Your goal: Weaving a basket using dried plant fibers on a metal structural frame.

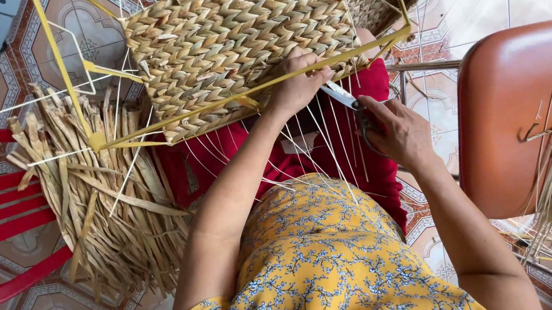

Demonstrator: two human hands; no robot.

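left hand [297,84] fingers pinching basket [232,47] rim | my right hand [397,130] fingers grip scissors [349,104], blades pointing toward left fingers, just beside | strands [326,152] run down between

No packages, labels, signs or screens in view; nothing printed or boxed anywhere in the frame.
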